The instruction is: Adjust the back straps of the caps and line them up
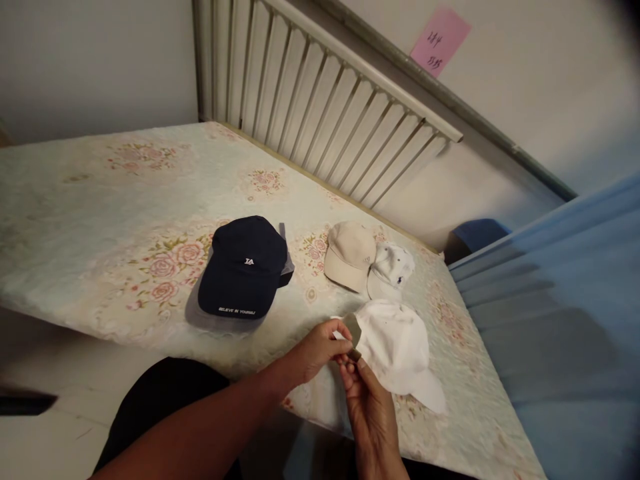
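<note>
A white cap (400,347) lies on the flowered mattress (100,200) near its front edge. My left hand (320,347) and my right hand (367,400) meet at the cap's back, both pinched on its grey adjustment strap (353,331). A navy cap (243,273) with white lettering rests on a grey cap (200,313) to the left. Behind the white cap sit a beige cap (347,257) and another white cap (393,270), touching each other.
A slatted metal bed rail (320,100) runs along the far side of the mattress. A pink note (440,40) is stuck on the wall. Blue fabric (560,320) fills the right side. My dark-clothed knee (160,400) is below the mattress edge.
</note>
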Available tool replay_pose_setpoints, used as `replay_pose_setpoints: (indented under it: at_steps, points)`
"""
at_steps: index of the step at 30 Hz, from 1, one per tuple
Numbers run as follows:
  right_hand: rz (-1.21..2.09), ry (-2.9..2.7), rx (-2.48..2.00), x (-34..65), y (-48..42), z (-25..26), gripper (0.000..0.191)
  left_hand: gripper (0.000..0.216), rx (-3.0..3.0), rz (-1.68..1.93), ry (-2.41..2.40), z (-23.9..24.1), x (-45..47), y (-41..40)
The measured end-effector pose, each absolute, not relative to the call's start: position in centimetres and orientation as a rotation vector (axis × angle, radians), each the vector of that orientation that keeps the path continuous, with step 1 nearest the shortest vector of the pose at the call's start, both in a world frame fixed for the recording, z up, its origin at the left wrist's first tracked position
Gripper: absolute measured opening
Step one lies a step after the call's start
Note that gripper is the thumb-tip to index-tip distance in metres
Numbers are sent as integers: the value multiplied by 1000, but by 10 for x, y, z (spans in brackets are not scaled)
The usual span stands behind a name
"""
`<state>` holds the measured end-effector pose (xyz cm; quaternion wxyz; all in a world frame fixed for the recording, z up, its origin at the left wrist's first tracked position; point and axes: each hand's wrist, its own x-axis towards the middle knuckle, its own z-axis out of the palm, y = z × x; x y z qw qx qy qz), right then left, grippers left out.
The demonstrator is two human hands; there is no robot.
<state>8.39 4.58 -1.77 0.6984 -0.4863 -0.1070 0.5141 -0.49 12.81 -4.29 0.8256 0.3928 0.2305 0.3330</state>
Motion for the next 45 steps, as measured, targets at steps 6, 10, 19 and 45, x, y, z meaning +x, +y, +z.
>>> replay_pose_setpoints:
  at_steps: [6,10,19,45]
  points:
    - [1111,-162,-1080,85,45,-19,25,20,802,703,460,-44,-6,128]
    - [1087,-118,-1088,84,45,-21,25,21,852,697,478,-43,-8,128]
    - [1117,-141,-1060,78,45,-13,21,19,865,696,485,-41,-8,129]
    - [1176,-285,-1147,97,45,-34,19,24,792,616,490,-42,-4,126]
